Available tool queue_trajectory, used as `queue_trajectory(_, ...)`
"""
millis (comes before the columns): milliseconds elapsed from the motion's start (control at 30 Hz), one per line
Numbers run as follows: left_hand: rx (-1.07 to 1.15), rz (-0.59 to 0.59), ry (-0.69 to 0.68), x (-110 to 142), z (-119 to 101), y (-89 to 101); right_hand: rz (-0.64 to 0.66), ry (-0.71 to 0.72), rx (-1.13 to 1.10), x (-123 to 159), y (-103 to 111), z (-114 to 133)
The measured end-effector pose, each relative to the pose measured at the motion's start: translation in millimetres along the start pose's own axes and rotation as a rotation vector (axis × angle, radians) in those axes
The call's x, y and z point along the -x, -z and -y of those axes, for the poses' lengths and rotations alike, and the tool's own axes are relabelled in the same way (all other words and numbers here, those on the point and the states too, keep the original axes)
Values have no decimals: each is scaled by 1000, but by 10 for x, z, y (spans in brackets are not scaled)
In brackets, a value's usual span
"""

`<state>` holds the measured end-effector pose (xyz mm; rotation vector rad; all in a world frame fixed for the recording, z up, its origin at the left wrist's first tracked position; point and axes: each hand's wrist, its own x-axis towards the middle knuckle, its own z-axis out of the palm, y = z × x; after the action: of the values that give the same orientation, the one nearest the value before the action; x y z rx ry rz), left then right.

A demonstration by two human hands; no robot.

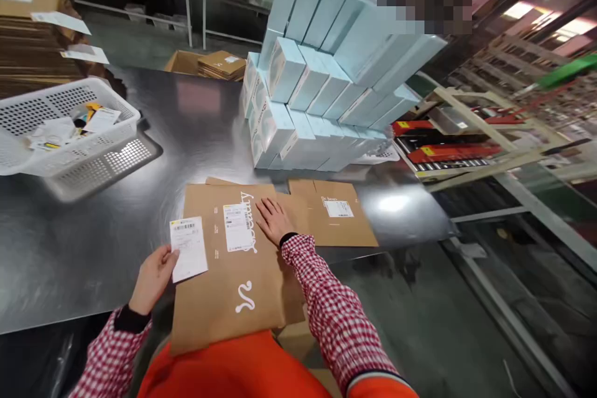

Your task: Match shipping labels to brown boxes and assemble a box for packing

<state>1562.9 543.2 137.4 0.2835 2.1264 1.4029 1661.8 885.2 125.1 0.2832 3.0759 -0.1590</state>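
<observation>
Edge: where brown cardboard (224, 283) overhangs, grey metal desk (130, 217) ends
Barrier: pale-blue box stack (321, 78)
Left hand (153, 275): pinching white paper slip (189, 247)
Right hand (275, 221): fingers spread

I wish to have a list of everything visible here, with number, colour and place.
Flat brown cardboard carton: one, brown, table's near edge
Printed white paper sheet: one, white, over that carton's left side
Smaller flat brown cardboard piece: one, brown, right of the carton
Pale blue rectangular boxes: many, pale blue, stacked on far side
White perforated plastic baskets: at least two, white, left and beside boxes
Stacked flat brown cardboard: many sheets, brown, far left
Open brown cardboard box: one, brown, beyond table
Shiny grey metal table: one, grey, centre
Cream framed rack: count unclear, cream, right
Checked sleeves: two, red-white, bottom
Orange garment: one, orange, bottom centre
Left grip: one, bare, pinching the sheet
Right grip: one, bare, on the carton
</observation>
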Motion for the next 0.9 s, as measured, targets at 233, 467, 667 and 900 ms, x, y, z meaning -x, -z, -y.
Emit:
queue_trajectory(233, 38, 19, 20, -82, 80, -39, 4, -10, 13, -20, 11, 17)
queue_trajectory(467, 60, 27, 21, -47, 24, -50, 3, -15, -2, -17, 0, 4)
queue_trajectory(667, 50, 27, 16, -26, 32, -58, -16, -2, -7, -18, -29, -20)
queue_trajectory(900, 47, -2, 2, -36, 29, -66, -32, 9, -16, -16, -28, -35)
